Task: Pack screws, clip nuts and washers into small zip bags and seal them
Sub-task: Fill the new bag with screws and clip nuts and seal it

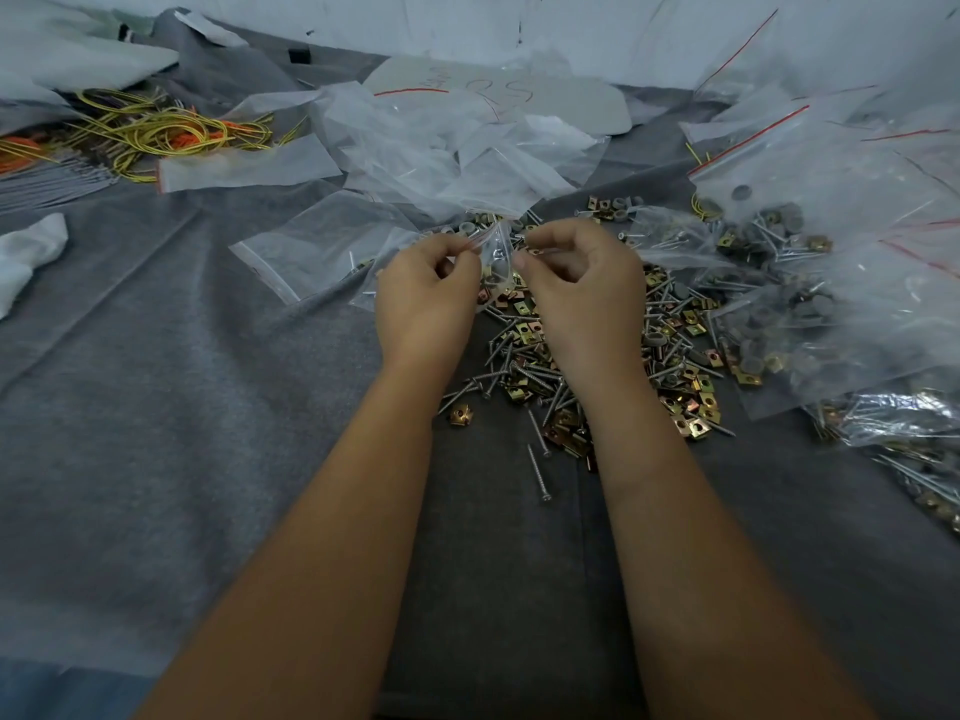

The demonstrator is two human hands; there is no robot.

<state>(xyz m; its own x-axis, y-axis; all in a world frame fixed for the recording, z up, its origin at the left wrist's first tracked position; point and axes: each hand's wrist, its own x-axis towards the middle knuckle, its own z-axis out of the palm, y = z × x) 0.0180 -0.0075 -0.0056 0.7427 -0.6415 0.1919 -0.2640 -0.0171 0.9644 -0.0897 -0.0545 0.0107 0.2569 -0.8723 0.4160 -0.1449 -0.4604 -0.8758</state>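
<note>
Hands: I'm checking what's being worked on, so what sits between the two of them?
In the head view, a small clear zip bag hangs between the left hand and right hand, each pinching its top edge, above the loose screws.

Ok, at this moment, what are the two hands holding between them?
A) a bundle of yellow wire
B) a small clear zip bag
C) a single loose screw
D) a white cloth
B: the left hand and right hand both pinch the top of a small clear zip bag above the loose hardware pile.

Two bare forearms (no sleeves), short-nailed fingers (521, 260).
</note>
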